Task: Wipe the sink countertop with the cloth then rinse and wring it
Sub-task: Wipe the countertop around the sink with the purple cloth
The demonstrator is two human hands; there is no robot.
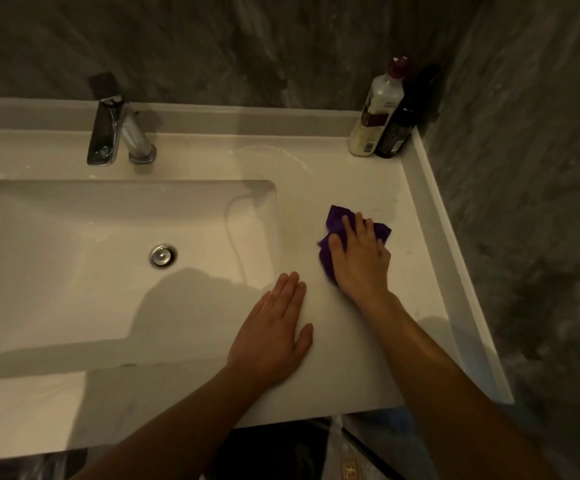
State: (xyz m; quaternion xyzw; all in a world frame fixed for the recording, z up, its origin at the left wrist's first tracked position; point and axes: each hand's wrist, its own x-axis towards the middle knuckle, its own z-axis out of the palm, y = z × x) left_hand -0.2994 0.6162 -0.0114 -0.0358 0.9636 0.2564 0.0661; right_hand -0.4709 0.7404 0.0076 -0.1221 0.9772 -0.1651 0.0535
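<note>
The right hand lies flat, fingers spread, pressing the purple cloth onto the surface right of the sink. The left hand rests flat, empty. Wiping appears underway; rinsing and wringing remain.

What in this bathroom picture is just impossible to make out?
From the head view:
- Most of the purple cloth: the right hand lies flat over it.
- Labels on the white bottle: too small and blurred to read.
- The dark bottle: partly hidden behind the white one and lost against the dark wall.
- The sink: its left side is cut off by the picture edge.
- Items under the countertop: too dark.
</note>
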